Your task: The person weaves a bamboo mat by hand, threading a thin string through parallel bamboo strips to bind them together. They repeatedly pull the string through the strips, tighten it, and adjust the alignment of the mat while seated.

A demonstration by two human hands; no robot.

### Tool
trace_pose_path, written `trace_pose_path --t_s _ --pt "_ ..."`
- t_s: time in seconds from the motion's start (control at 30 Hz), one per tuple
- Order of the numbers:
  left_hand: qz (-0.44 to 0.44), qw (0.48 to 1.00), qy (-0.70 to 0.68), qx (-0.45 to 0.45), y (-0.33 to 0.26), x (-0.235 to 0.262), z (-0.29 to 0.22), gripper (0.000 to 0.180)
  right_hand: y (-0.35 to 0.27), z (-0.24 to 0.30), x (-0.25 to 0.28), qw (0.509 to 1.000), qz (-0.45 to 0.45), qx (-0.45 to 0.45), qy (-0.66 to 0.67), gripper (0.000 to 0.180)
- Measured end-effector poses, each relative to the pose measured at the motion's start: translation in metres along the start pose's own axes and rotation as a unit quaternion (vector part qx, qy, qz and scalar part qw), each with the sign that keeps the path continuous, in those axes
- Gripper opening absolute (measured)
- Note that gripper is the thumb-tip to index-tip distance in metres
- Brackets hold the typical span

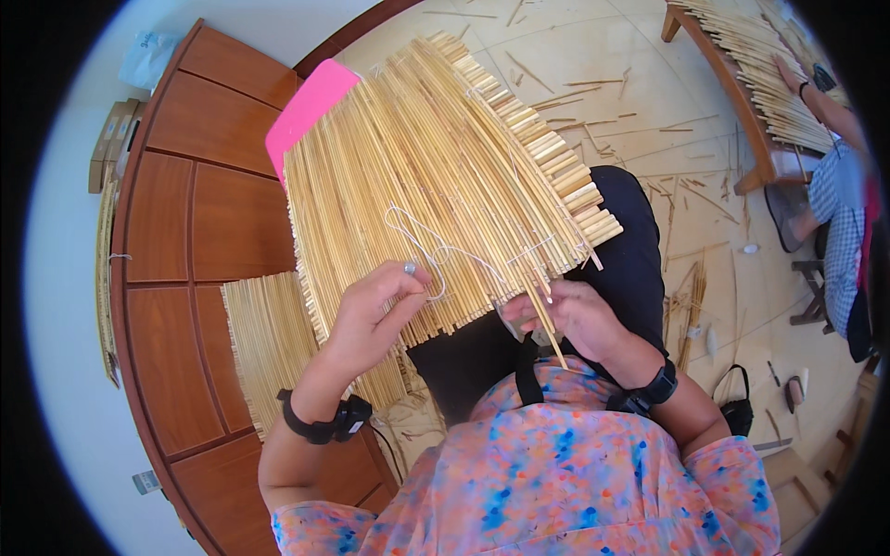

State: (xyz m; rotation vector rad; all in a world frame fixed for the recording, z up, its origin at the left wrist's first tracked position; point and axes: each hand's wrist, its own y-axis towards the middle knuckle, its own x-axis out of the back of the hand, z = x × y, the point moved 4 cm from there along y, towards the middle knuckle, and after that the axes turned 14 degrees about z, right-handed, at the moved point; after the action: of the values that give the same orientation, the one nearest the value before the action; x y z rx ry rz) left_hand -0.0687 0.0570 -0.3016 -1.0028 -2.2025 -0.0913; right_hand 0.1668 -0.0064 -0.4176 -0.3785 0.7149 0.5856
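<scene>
Straw-coloured stalks, bound side by side, form a mat [399,185] lying across the person's lap, over black trousers [640,218], with a pink panel [306,111] showing past its far left edge. Near the mat's lower edge, the left hand [375,310] has its fingers curled and its thumb drawn in, pinching a looped white cord [434,248] that trails over the stalks. The right hand [584,320], blurred, is half-curled beside loose stalks [545,320] jutting from the lower right corner; whether its fingers grip them cannot be told. Beside the brown wooden cabinet [222,218] are cardboard boxes [104,148] and a pale plastic bag [148,57]; a black bag [736,417] sits on the floor at right, contents hidden. Farther off, a co-worker's hand [790,76] rests on stalks laid across a bench [749,139].
</scene>
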Motion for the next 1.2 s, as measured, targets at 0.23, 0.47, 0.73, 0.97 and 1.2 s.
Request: trace_pose_path --t_s 0.23,0.47,0.73,0.97,1.2 --pt "-0.042 0.996 -0.075 0.009 -0.011 -0.016 0.007 0.001 0.023 -0.028 -0.025 0.991 0.057 0.098 -0.069 0.043" --pt "-0.092 0.974 -0.204 0.011 -0.019 -0.028 0.014 0.003 0.066 -0.048 -0.044 0.986 -0.076 0.144 0.043 0.040" --pt "-0.258 0.945 -0.120 -0.159 -0.034 -0.007 -0.077 0.004 -0.001 0.051 -0.063 0.905 -0.178 0.340 -0.183 0.037" --pt "-0.327 0.912 -0.055 -0.241 -0.061 0.010 -0.128 0.003 -0.085 0.116 -0.100 0.743 -0.284 0.341 -0.500 0.031" --pt "-0.289 0.936 -0.096 -0.175 -0.050 -0.007 -0.099 0.003 -0.064 0.114 -0.080 0.602 -0.404 0.248 -0.642 0.022"
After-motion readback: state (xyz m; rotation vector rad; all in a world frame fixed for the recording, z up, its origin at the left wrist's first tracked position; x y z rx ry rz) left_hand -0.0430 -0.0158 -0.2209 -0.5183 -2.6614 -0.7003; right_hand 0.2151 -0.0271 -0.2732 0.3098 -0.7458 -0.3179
